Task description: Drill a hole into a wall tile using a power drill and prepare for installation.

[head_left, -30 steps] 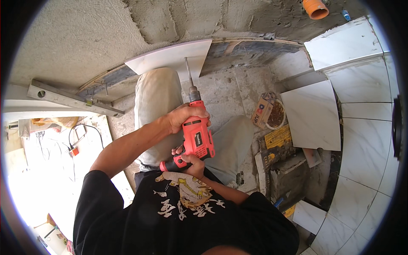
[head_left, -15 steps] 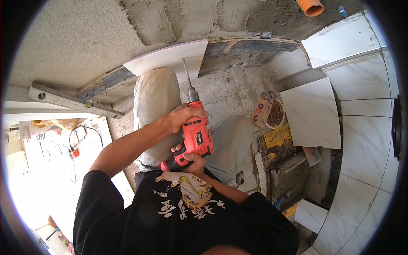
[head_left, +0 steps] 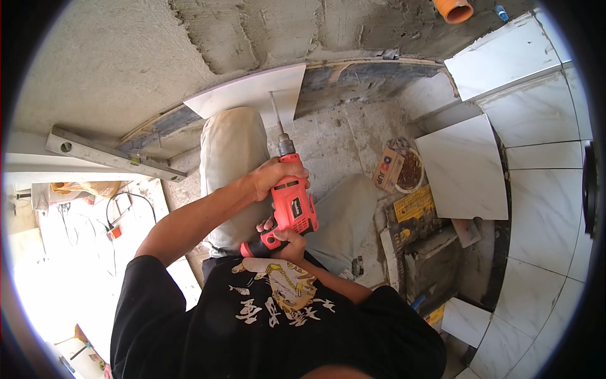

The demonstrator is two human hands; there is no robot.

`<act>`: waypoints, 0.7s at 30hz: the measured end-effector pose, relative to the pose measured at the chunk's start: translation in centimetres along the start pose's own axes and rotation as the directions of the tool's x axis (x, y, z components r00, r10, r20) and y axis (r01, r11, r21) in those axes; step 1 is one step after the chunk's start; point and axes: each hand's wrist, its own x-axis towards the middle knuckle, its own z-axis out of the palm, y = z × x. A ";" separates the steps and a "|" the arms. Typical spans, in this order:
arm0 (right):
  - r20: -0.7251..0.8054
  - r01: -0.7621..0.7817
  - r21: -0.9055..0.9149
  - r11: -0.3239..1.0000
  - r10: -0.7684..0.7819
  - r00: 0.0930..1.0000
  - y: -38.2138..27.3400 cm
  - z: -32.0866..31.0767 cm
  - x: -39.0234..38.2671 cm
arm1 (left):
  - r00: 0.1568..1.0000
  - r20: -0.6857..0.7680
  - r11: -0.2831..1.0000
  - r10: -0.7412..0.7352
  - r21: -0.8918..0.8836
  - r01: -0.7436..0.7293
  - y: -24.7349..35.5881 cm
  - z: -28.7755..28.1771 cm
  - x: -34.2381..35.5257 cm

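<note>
A red power drill (head_left: 293, 203) with a long thin bit (head_left: 276, 114) is held in both hands, pointing away from me. My left hand (head_left: 276, 177) is wrapped round its front body, behind the metal chuck (head_left: 286, 145). Lower down, my right hand (head_left: 289, 245) grips the black-and-red rear handle close to my shirt. The bit's tip lies over a pale tile (head_left: 252, 93) set against the base of the wall; whether it touches the tile, I cannot tell. My left knee (head_left: 233, 129) is up against that tile's lower edge.
A metal spirit level (head_left: 113, 155) leans at the left. To the right are a loose marbled tile (head_left: 463, 167), a bucket with brown contents (head_left: 411, 174), a yellow-marked box (head_left: 413, 208) and a trowel (head_left: 466, 232). An orange pipe (head_left: 456, 10) sticks out of the mortared wall.
The view has shifted slightly. Both hands keep the same hold on the drill, and its bit still lies over the pale tile.
</note>
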 end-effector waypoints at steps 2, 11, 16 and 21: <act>0.005 0.040 -0.094 0.995 -0.040 0.999 -0.1 0.0 -0.1 | 1.000 0.000 1.000 0.008 -0.007 -0.008 -0.1 0.0 0.1; 0.006 0.033 -0.059 0.998 -0.032 0.999 -0.6 0.7 -0.1 | 1.000 0.005 1.000 0.003 -0.013 -0.003 -0.1 0.2 0.2; -0.006 0.033 -0.026 0.999 -0.033 0.999 -0.6 1.1 -0.1 | 1.000 0.012 1.000 0.005 -0.009 -0.005 -0.1 0.1 0.2; -0.016 0.026 0.008 1.000 -0.025 1.000 -0.9 2.3 -0.4 | 1.000 -0.001 1.000 -0.002 0.003 0.002 0.1 0.0 0.0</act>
